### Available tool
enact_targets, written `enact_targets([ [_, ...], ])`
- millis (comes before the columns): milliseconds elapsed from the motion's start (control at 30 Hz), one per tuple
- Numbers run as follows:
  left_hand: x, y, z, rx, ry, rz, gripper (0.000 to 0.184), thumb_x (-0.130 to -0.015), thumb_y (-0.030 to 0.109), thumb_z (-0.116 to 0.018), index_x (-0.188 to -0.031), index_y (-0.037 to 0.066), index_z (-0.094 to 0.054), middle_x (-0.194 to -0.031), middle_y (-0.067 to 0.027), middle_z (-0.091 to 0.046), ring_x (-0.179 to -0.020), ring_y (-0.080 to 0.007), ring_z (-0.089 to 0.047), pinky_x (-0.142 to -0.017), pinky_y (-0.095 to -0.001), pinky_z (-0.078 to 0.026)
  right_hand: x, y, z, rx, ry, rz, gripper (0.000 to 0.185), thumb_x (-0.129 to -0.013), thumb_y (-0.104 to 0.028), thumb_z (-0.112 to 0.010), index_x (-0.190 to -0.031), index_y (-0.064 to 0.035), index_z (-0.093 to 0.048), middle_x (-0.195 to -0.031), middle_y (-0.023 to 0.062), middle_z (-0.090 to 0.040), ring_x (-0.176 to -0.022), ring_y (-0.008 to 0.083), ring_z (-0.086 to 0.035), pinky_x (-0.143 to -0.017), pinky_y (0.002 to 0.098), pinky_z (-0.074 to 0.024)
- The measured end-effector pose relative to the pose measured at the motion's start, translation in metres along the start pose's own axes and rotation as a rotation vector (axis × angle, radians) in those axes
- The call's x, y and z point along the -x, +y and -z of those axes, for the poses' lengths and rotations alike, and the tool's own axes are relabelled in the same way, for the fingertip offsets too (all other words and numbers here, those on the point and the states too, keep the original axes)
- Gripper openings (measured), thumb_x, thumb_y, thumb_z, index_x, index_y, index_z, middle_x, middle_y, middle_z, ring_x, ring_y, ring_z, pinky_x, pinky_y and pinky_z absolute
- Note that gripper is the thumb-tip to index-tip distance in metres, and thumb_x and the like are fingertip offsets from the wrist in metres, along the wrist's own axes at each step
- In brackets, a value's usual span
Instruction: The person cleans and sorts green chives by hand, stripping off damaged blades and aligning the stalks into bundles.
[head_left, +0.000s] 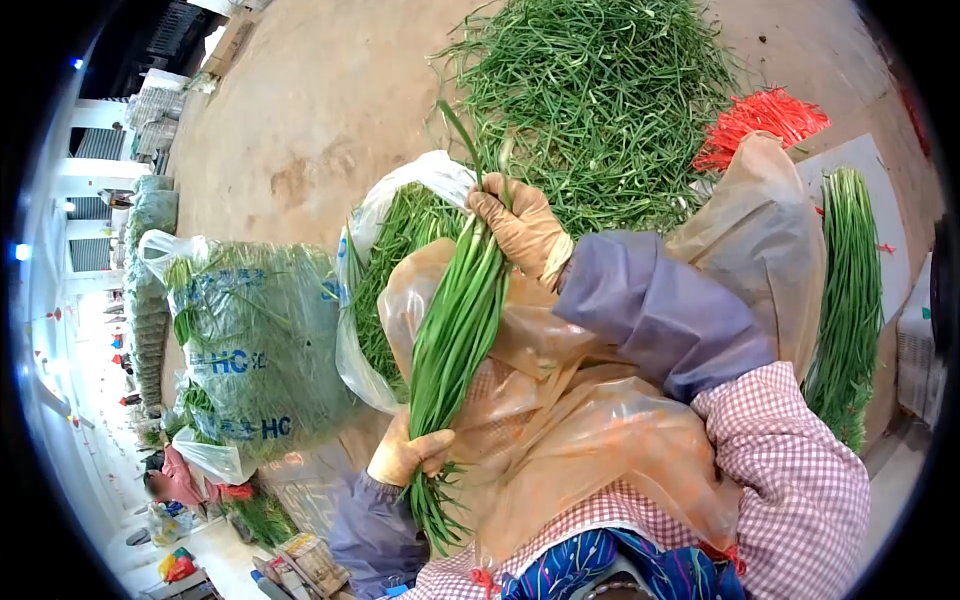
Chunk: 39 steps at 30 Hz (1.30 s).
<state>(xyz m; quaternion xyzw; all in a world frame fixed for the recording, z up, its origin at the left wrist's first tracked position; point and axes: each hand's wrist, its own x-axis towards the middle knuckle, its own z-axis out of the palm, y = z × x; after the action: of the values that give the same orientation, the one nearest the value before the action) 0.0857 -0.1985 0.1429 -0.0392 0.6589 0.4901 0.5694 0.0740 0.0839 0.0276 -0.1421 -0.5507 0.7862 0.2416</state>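
One bundle of long green stalks (458, 325) slants above the person's lap, held between both hands. The right hand (522, 228) is closed around its upper end, with a stalk poking up past the fingers. The left hand (408, 452) is wrapped around the lower part, the leafy tips hanging out below. A plastic apron (610, 430) lies under the bundle. Beyond are a loose green heap (600, 110) and red ties (760, 125); an open white bag (362, 375) of greens stands beside the apron.
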Motion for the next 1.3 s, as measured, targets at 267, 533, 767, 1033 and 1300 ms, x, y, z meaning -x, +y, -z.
enact_targets([
  [267,-0.011,-0.05,0.022,0.322,-0.315,-0.014,0.071,-0.081,0.019,-0.071,-0.142,0.005,-0.036,-0.067,-0.0036,-0.047,-0.04,-0.0095,-0.037,-0.038,-0.0252,-0.032,-0.067,-0.021,0.129,0.034,0.425,-0.168,0.014,-0.094,-0.02,-0.057,-0.095,-0.006,-0.061,-0.065,0.0014,-0.055,-0.05,0.0099,-0.047,-0.045,0.0252,-0.0395],
  [533,-0.023,-0.064,0.017,0.497,-0.487,-0.065,0.072,-0.086,0.019,-0.068,-0.146,0.007,-0.031,-0.069,-0.003,-0.043,-0.042,-0.0103,-0.038,-0.039,-0.0269,-0.034,0.069,-0.041,0.05,-0.093,-0.431,-0.781,0.058,-0.09,-0.025,-0.065,-0.14,-0.0072,-0.042,-0.082,0.0072,-0.067,-0.063,0.0123,-0.063,-0.05,0.0248,-0.049],
  [767,-0.03,-0.076,0.014,0.613,-0.594,-0.12,0.07,-0.089,0.016,-0.065,-0.148,0.008,-0.028,-0.072,-0.0051,-0.051,-0.043,-0.0105,-0.043,-0.041,-0.0271,-0.037,0.083,-0.038,0.014,-0.042,-0.477,-0.761,0.021,-0.092,-0.025,-0.059,-0.103,-0.0077,-0.064,-0.064,0.0033,-0.062,-0.054,0.0101,-0.058,-0.049,0.0226,-0.0466],
  [1033,-0.032,-0.079,0.014,0.582,-0.574,-0.127,0.074,-0.085,0.014,-0.066,-0.148,0.007,-0.027,-0.073,-0.0064,-0.053,-0.043,-0.0112,-0.043,-0.041,-0.0277,-0.036,0.032,-0.069,0.074,-0.312,-0.059,-0.514,0.04,-0.095,-0.039,-0.055,-0.117,-0.0059,-0.052,-0.087,0.0081,-0.064,-0.06,0.0161,-0.061,-0.056,0.033,-0.0544],
  [1300,-0.028,-0.073,0.012,0.515,-0.487,-0.084,0.074,-0.083,0.013,-0.067,-0.146,0.005,-0.031,-0.074,-0.0072,-0.053,-0.042,-0.0126,-0.042,-0.04,-0.0295,-0.035,0.015,-0.013,0.045,-0.414,-0.36,-0.596,0.017,-0.092,-0.026,-0.063,-0.094,-0.0088,-0.064,-0.07,0.0033,-0.065,-0.054,0.0113,-0.061,-0.044,0.0271,-0.0481],
])
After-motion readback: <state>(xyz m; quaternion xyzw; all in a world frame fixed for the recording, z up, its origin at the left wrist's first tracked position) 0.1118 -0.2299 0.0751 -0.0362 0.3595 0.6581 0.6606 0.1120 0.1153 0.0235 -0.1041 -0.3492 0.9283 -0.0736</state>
